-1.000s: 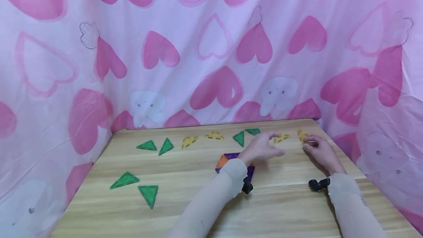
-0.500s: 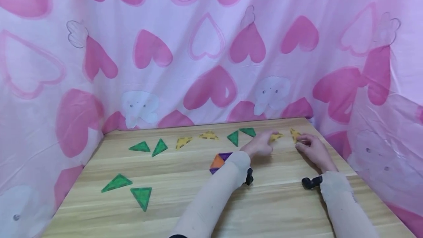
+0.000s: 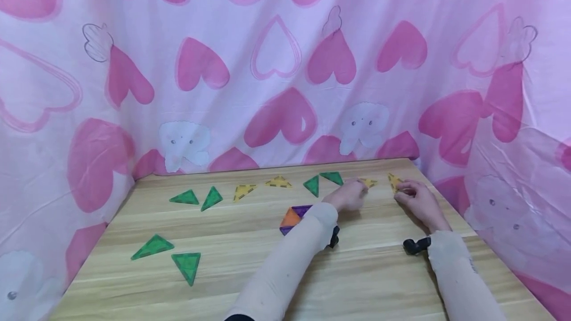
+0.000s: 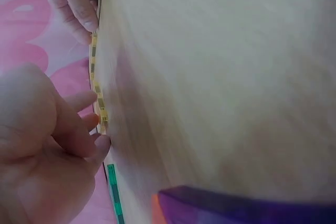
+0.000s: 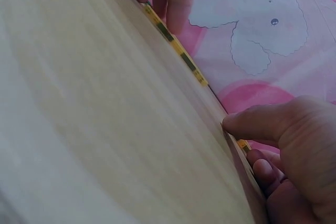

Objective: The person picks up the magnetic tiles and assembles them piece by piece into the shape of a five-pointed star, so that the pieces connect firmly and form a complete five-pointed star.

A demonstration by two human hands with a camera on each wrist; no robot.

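Observation:
My left hand (image 3: 348, 196) reaches to the back right of the table, its thumb and fingers around a yellow triangular magnetic tile (image 3: 369, 182) lying flat. In the right wrist view that tile (image 5: 181, 53) shows between thumb and fingers. My right hand (image 3: 419, 202) pinches the near end of another yellow triangular tile (image 3: 393, 181), close to the right table edge; the right wrist view shows a bit of this tile (image 5: 243, 146) between thumb and curled fingers. Beneath my left wrist lies an orange-and-purple tile shape (image 3: 290, 218), partly hidden by the sleeve.
Two green triangles (image 3: 311, 186) lie left of my left hand. Farther left along the back are yellow triangles (image 3: 278, 182) and green triangles (image 3: 211, 198). At the front left are two larger-looking green triangles (image 3: 186, 266). A pink heart-print curtain (image 3: 276, 128) borders the wooden table (image 3: 223, 296).
My left hand, earlier spread above the table, has come down with its fingers closing at the yellow tile. The right hand stays at its tile. The head view has shifted slightly rightward.

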